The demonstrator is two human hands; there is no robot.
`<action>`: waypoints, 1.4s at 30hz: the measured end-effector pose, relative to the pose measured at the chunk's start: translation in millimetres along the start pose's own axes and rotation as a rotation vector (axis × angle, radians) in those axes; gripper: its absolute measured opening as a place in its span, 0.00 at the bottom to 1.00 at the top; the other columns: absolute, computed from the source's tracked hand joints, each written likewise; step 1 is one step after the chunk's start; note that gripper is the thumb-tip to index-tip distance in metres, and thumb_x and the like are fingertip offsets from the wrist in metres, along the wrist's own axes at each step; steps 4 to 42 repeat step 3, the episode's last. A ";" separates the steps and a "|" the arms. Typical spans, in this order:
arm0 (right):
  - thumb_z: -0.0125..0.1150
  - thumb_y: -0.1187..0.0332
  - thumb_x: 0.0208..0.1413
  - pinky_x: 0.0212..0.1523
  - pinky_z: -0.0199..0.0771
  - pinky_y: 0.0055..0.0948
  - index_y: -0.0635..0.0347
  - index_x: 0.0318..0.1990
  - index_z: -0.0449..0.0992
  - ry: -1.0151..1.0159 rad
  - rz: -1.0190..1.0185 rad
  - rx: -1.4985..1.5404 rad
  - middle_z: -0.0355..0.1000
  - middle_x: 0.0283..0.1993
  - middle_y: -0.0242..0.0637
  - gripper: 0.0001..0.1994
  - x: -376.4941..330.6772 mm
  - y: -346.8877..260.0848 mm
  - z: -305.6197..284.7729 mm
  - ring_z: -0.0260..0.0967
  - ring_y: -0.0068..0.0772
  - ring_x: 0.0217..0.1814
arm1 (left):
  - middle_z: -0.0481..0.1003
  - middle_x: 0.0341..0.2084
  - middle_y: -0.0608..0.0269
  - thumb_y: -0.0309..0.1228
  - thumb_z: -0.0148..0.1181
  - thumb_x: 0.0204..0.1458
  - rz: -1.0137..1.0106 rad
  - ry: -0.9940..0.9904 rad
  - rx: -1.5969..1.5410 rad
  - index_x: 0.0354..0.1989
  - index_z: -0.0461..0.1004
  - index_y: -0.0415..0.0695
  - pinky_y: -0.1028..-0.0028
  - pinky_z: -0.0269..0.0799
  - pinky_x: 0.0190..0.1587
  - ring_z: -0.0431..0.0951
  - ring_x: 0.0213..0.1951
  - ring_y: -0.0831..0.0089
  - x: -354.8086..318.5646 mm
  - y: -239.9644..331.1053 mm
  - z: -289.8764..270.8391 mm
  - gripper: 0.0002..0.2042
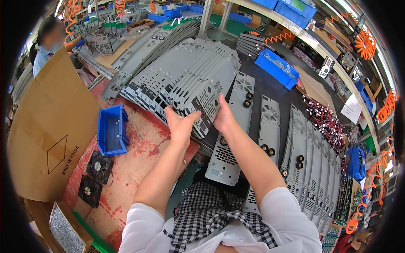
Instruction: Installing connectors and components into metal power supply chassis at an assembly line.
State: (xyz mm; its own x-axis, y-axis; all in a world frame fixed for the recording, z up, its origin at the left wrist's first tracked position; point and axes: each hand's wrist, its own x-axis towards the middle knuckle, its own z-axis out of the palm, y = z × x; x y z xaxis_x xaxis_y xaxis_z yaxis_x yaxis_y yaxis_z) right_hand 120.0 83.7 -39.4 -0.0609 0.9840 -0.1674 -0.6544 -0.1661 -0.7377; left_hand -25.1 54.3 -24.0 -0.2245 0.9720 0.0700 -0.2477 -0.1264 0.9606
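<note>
A leaning stack of grey perforated metal panels [198, 69] stands in front of me, its near ends fanned apart. My left hand [180, 123] is closed on the near end of the front panels, thumb across the edge. My right hand [225, 118] is pressed against the right side of the same panels, its fingers partly hidden behind them. How many panels lie between my hands I cannot tell. To the right, a single grey panel [228, 156] with fan grilles and black round fittings lies on the dark bench.
A blue bin [125, 139] and two black fans [100, 167] sit on the worn red bench at left, near a large cardboard box [46, 114]. More panels [310, 164] stand in a row at right. A blue tray [276, 69] lies beyond. A person [44, 42] is at far left.
</note>
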 end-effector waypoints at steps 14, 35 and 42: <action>0.44 0.44 0.55 0.59 0.54 0.46 0.55 0.58 0.59 -0.150 0.067 0.254 0.62 0.57 0.41 0.30 20.9 -0.3 0.8 0.58 0.43 0.59 | 0.58 0.46 0.48 0.24 0.67 0.29 -0.006 -0.051 -0.055 0.47 0.54 0.31 0.68 0.55 0.56 0.59 0.51 0.62 -2.2 17.3 -4.2 0.34; 0.44 0.44 0.55 0.59 0.54 0.46 0.55 0.58 0.59 -0.150 0.067 0.254 0.62 0.57 0.41 0.30 20.9 -0.3 0.8 0.58 0.43 0.59 | 0.58 0.46 0.48 0.24 0.67 0.29 -0.006 -0.051 -0.055 0.47 0.54 0.31 0.68 0.55 0.56 0.59 0.51 0.62 -2.2 17.3 -4.2 0.34; 0.44 0.44 0.55 0.59 0.54 0.46 0.55 0.58 0.59 -0.150 0.067 0.254 0.62 0.57 0.41 0.30 20.9 -0.3 0.8 0.58 0.43 0.59 | 0.58 0.46 0.48 0.24 0.67 0.29 -0.006 -0.051 -0.055 0.47 0.54 0.31 0.68 0.55 0.56 0.59 0.51 0.62 -2.2 17.3 -4.2 0.34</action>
